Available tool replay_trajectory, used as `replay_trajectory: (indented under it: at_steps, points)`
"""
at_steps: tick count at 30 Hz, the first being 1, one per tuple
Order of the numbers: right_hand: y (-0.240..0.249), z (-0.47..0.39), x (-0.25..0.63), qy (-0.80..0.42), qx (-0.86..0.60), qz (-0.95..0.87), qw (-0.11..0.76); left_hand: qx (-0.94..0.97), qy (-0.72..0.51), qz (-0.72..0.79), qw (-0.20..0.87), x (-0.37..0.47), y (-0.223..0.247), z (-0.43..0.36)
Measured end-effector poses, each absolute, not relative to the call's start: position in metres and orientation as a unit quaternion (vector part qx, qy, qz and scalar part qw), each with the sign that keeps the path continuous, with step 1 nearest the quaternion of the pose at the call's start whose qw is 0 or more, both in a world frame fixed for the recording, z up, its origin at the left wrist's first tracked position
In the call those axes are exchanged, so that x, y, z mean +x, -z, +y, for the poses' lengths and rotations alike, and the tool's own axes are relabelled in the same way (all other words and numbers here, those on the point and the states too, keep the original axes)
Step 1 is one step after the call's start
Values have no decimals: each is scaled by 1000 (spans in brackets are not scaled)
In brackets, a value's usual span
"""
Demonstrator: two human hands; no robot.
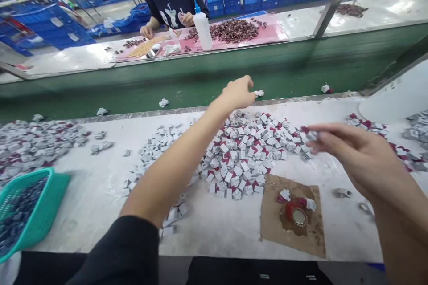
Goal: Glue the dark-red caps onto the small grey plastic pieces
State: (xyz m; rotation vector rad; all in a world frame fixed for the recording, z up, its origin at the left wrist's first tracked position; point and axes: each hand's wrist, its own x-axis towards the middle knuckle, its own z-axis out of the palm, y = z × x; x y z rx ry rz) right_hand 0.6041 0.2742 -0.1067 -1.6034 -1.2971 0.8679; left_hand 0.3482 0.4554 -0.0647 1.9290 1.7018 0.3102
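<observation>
My left hand (239, 92) reaches over the green conveyor belt, its fingers curved and apart. Right by its fingertips lies a small white piece (259, 93); whether they touch I cannot tell. Between the thumb and fingers of my right hand (351, 147) is a small grey and dark red plastic piece (313, 135), slightly blurred. Below both hands spreads a heap of small light grey and dark red pieces (240, 151). Nearer me, a stained brown cardboard sheet (274, 227) carries a round metal cap (299, 217) with red stuff beside it and two pieces.
A teal basket (50, 213) of dark pieces stands at left, near another grey heap (40, 142). More white pieces (163, 103) dot the belt. Across it sits a co-worker (174, 0) by a white bottle (203, 31) and a brown heap (237, 30). A white container (397, 93) is at right.
</observation>
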Motion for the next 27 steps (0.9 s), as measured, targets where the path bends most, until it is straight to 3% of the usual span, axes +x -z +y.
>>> replay_trajectory:
  at_steps: [4, 8, 16, 20, 27]
  points:
    - [135, 181, 618, -290, -713, -452, 450, 691, -102, 677, 232, 247, 49, 391]
    - [169, 126, 631, -290, -738, -435, 427, 631, -79, 752, 175, 182, 69, 357]
    - [178, 120, 630, -175, -740, -551, 344, 643, -113, 744, 145, 179, 90, 348]
    - [176, 125, 618, -139, -729, -572, 349, 648, -171, 733, 114, 192, 92, 300]
    - [155, 109, 597, -215, -685, -541, 439, 677, -289, 590, 330, 250, 153, 152]
